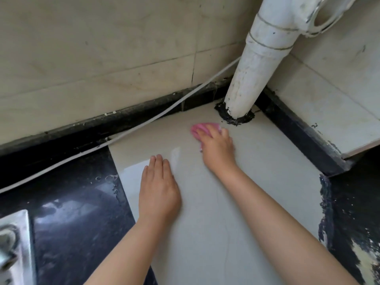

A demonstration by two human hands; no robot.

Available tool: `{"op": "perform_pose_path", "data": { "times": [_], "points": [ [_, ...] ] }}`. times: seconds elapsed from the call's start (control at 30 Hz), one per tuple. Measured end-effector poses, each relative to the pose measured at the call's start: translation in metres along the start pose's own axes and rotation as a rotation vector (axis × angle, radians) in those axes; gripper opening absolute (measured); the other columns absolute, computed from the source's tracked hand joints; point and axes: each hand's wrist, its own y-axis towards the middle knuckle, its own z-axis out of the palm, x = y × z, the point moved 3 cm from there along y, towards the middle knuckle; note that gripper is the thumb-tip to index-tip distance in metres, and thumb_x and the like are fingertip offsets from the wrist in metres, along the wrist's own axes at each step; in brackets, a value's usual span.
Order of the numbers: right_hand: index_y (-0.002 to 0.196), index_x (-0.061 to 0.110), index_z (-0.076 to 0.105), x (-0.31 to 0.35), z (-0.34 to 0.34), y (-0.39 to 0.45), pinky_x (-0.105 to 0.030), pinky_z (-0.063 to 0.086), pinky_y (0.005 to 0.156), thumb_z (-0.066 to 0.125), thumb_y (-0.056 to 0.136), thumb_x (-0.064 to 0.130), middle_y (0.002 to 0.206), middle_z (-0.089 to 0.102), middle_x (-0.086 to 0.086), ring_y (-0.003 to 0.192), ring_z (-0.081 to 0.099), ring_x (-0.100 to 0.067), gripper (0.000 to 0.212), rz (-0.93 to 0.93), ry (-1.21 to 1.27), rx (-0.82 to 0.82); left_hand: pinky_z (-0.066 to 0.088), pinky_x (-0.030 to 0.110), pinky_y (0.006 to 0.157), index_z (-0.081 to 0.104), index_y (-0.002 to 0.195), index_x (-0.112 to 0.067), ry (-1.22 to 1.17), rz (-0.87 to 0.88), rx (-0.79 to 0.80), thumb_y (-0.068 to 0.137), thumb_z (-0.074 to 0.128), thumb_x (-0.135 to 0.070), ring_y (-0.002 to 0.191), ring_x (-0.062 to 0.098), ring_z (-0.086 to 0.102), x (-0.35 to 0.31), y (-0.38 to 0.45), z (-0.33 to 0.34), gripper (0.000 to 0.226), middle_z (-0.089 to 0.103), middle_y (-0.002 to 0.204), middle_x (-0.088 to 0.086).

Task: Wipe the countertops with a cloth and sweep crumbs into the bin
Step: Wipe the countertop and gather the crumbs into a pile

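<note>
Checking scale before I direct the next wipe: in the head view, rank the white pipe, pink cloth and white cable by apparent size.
1. white pipe, clearly largest.
2. white cable, long but very thin.
3. pink cloth, smallest showing; the right hand covers much of it, so its full size is unsure.

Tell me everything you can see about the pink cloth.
The pink cloth looks soft and bunched, not spread flat. Most of it is hidden under the right hand, which presses it onto the pale beige countertop. Only its far and left edges show past the fingers. It lies close to the dark sealant at the base of the white pipe, not touching it.
</note>
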Motion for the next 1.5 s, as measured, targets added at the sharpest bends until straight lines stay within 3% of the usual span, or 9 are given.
{"op": "perform_pose_path", "data": {
  "times": [0.1, 0.27, 0.53, 0.83, 1.1, 1.23, 1.3, 1.37, 1.5],
  "points": [
    [0.111, 0.014, 0.064, -0.043, -0.014, -0.041, -0.037, 0.045, 0.077, 0.047, 0.066, 0.002, 0.113, 0.063, -0.01, 0.09, 0.052, -0.042, 0.049, 0.144, -0.018, -0.16, 0.037, 0.053, 0.088, 0.061, 0.103, 0.014, 0.022, 0.011, -0.017, 0.066, 0.05, 0.002, 0.102, 0.044, 0.059, -0.001, -0.001, 0.0, 0.041, 0.061, 0.109, 0.03],
    [0.096, 0.007, 0.068, -0.048, -0.032, -0.078, -0.002, 0.018, 0.082, 0.044, 0.06, 0.0, 0.102, 0.067, -0.01, 0.089, 0.06, -0.031, 0.044, 0.1, 0.087, -0.236, 0.031, 0.051, 0.089, 0.06, 0.103, 0.014, 0.036, 0.015, -0.033, 0.062, 0.053, 0.003, 0.102, 0.044, 0.059, 0.0, -0.001, 0.0, 0.044, 0.061, 0.109, 0.03],
    [0.13, 0.024, 0.048, 0.049, 0.009, 0.026, -0.033, 0.031, 0.091, 0.052, 0.086, 0.01, 0.141, 0.039, 0.001, 0.113, 0.035, -0.032, 0.047, -0.259, 0.06, 0.102, 0.037, 0.057, 0.091, 0.056, 0.107, 0.016, -0.023, 0.01, -0.013, 0.074, 0.035, 0.0, 0.109, 0.049, 0.052, 0.002, -0.001, 0.0, 0.042, 0.056, 0.115, 0.034],
    [0.138, 0.03, 0.032, -0.045, -0.021, -0.032, -0.039, 0.031, 0.092, 0.049, 0.089, 0.02, 0.146, 0.028, 0.002, 0.117, 0.03, -0.03, 0.053, 0.221, -0.077, 0.025, 0.034, 0.054, 0.098, 0.051, 0.113, 0.017, -0.007, -0.019, 0.069, 0.079, 0.035, -0.002, 0.118, 0.05, 0.043, 0.0, -0.002, 0.0, 0.043, 0.05, 0.122, 0.035],
    [0.124, 0.011, 0.053, -0.134, -0.075, -0.177, -0.038, 0.034, 0.089, 0.047, 0.08, -0.009, 0.131, 0.049, -0.007, 0.111, 0.032, -0.03, 0.048, 0.706, -0.094, -0.189, 0.027, 0.053, 0.099, 0.053, 0.112, 0.015, 0.167, 0.158, 0.127, 0.07, 0.04, -0.001, 0.118, 0.045, 0.047, -0.013, 0.0, -0.011, 0.047, 0.051, 0.124, 0.032],
    [0.11, 0.009, 0.063, -0.126, -0.099, -0.167, -0.028, 0.03, 0.082, 0.056, 0.066, -0.017, 0.117, 0.06, -0.005, 0.103, 0.044, -0.035, 0.051, 0.576, -0.03, -0.344, 0.041, 0.056, 0.089, 0.062, 0.101, 0.012, 0.289, 0.411, 0.182, 0.062, 0.049, -0.005, 0.104, 0.043, 0.058, -0.052, 0.007, -0.004, 0.045, 0.06, 0.114, 0.028],
    [0.104, 0.01, 0.065, -0.11, -0.084, -0.132, -0.03, 0.038, 0.081, 0.062, 0.059, -0.016, 0.112, 0.062, -0.006, 0.098, 0.05, -0.036, 0.052, 0.387, -0.01, -0.299, 0.034, 0.054, 0.1, 0.049, 0.122, 0.01, 0.265, 0.452, 0.234, 0.076, 0.022, -0.012, 0.124, 0.04, 0.043, -0.082, 0.005, -0.001, 0.058, 0.045, 0.134, 0.025],
    [0.113, 0.012, 0.06, -0.102, -0.068, -0.098, -0.036, 0.041, 0.087, 0.061, 0.067, -0.009, 0.125, 0.054, -0.008, 0.107, 0.045, -0.037, 0.051, 0.296, -0.016, -0.184, 0.007, 0.038, 0.113, 0.02, 0.142, -0.001, 0.201, 0.408, 0.313, 0.065, -0.014, -0.021, 0.141, 0.027, 0.009, -0.102, 0.001, 0.009, 0.087, 0.012, 0.153, 0.013],
    [0.134, 0.021, 0.038, -0.13, -0.056, -0.077, -0.042, 0.032, 0.095, 0.047, 0.086, 0.008, 0.143, 0.029, 0.0, 0.122, 0.025, -0.027, 0.051, 0.421, -0.047, -0.004, 0.007, 0.035, 0.112, 0.028, 0.14, -0.001, 0.038, 0.341, 0.333, 0.066, -0.013, -0.039, 0.141, 0.026, 0.012, -0.129, -0.008, 0.029, 0.092, 0.021, 0.151, 0.013]
  ]
}}
